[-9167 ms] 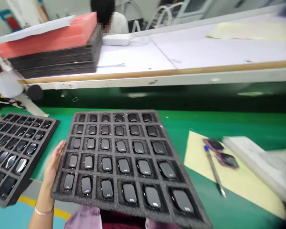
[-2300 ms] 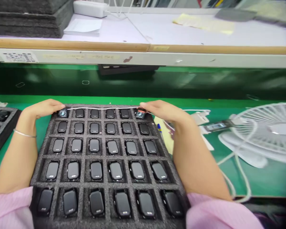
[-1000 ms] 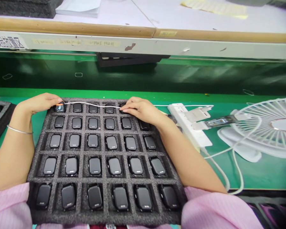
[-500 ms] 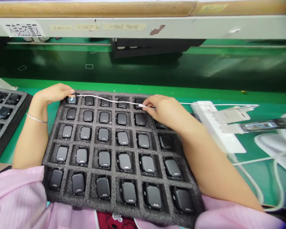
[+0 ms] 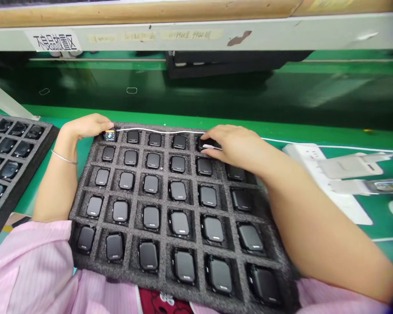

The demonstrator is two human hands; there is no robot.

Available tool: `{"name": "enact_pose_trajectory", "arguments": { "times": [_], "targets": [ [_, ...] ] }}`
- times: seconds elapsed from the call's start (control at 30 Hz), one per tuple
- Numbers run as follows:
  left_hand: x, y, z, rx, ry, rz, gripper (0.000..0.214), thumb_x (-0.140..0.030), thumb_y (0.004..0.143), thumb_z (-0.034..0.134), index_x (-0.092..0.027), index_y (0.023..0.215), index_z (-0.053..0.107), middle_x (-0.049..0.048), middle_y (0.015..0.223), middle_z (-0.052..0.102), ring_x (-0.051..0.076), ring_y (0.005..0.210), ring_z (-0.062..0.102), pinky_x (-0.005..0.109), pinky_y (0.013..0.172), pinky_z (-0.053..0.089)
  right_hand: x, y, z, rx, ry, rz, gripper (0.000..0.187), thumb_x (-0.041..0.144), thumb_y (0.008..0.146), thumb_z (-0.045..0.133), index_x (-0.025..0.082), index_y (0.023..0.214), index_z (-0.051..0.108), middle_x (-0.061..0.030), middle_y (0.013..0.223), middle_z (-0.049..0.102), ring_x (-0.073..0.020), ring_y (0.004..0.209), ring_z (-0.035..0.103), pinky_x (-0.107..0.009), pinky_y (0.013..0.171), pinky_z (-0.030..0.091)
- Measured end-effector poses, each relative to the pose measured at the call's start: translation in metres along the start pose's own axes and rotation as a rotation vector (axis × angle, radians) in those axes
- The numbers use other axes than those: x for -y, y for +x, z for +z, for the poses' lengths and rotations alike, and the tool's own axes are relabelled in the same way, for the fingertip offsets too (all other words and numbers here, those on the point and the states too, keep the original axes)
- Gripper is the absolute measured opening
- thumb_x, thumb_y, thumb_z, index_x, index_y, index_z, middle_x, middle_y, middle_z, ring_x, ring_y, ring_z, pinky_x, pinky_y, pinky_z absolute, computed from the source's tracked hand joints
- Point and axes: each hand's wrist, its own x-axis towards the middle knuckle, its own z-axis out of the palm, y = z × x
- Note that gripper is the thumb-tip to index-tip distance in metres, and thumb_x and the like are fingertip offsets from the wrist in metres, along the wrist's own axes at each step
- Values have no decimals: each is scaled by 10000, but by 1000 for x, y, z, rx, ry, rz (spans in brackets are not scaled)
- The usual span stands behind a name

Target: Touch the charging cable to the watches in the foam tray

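A black foam tray [image 5: 140, 170] holds rows of dark smartwatch bodies [image 5: 151, 184], one per compartment, screens off. In the far left corner compartment, a smartwatch with a lit screen [image 5: 110, 134] is pinched by the fingertips of my left hand [image 5: 90, 126]. From that watch a thin white cable [image 5: 157, 131] runs along the tray's far edge and passes behind my right hand [image 5: 234, 141]. My right thumb and fingers are closed on a small white connector [image 5: 210, 147], over a dark watch in the far row. Its tip against the watch is too small to make out.
A white power strip [image 5: 306, 152] with white plug-in adapters [image 5: 350, 165] lies to the right on the green bench. Another foam tray of watches [image 5: 49, 135] sits at left beside a white metal leg. A shelf beam [image 5: 275, 32] crosses above the far side.
The view has shifted, so everything appears farther right. My right hand has brought the white connector lower over the far-row watch. My left hand stays at the lit watch.
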Motion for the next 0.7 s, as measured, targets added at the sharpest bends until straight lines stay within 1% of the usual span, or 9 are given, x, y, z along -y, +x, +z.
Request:
{"name": "enact_pose_trajectory", "arguments": {
  "times": [0.1, 0.2, 0.27, 0.33, 0.43, 0.53, 0.6, 0.67, 0.7],
  "targets": [
    [1, 0, 0, -3, -1, 11, 440, -648, 793, 636, -220, 719, 705, 44, 784, 699, 267, 874, 633, 351, 818, 491, 3, -1, -21, 74, 206, 111, 368, 509, 895, 656, 240, 1121, 765, -130, 1165, 808, -389, 1073, 751, -519, 981, 587],
    [1, 0, 0, -2, -2, 23, 429, -647, 786, 641, -227, 715, 696, 42, 764, 693, 269, 871, 635, 349, 816, 494, 3, -3, -33, 205, 428, 196, 540, 721, 888, 622, 250, 1104, 778, -94, 1166, 821, -361, 1032, 766, -467, 915, 607],
    [0, 0, 0, -2, 1, 25, 414, -634, 783, 643, -228, 714, 692, 43, 756, 689, 270, 870, 634, 348, 814, 495, 2, -1, -35, 234, 460, 202, 635, 819, 869, 600, 264, 1104, 799, -80, 1209, 819, -372, 1081, 756, -473, 943, 596],
    [-1, 1, 0, -3, 7, 24, 405, -621, 783, 642, -225, 714, 690, 44, 759, 685, 269, 870, 632, 346, 813, 495, 2, 4, -34, 202, 418, 205, 658, 851, 887, 558, 269, 1054, 816, -82, 1194, 822, -388, 1093, 746, -488, 960, 584],
    [-1, 2, 0, 0, 17, 27, 410, -618, 786, 635, -219, 720, 698, 42, 773, 685, 260, 859, 626, 339, 803, 495, 7, 10, -34, 161, 298, 244, 584, 749, 987, 487, 252, 965, 793, -105, 1092, 822, -376, 1021, 752, -473, 918, 580],
    [1, 3, -1, 19, 20, 49, 434, -640, 784, 630, -218, 736, 722, 40, 791, 697, 254, 845, 621, 335, 787, 498, 20, 12, -35, 146, 125, 253, 426, 507, 1056, 456, 223, 998, 769, -123, 1109, 811, -354, 1036, 755, -434, 928, 560],
    [3, 5, -3, 38, 20, 71, 466, -672, 773, 635, -218, 748, 738, 46, 809, 715, 256, 838, 623, 337, 774, 506, 30, 11, -34, 161, 16, 248, 418, 378, 1078, 403, 190, 1018, 771, -150, 1158, 806, -348, 1091, 747, -417, 960, 537],
    [6, 7, -4, 45, 17, 93, 504, -705, 753, 649, -213, 763, 758, 60, 834, 738, 260, 832, 634, 339, 755, 519, 38, 11, -33, 156, -48, 261, 435, 315, 1098, 368, 167, 1033, 772, -163, 1162, 806, -338, 1114, 737, -396, 963, 515],
    [6, 8, -5, 20, 20, 107, 517, -716, 734, 665, -210, 766, 768, 66, 834, 746, 261, 822, 640, 339, 744, 525, 41, 11, -32, 150, -60, 270, 433, 299, 1104, 367, 162, 1031, 772, -162, 1154, 807, -332, 1113, 735, -382, 953, 507]
  ]
}}
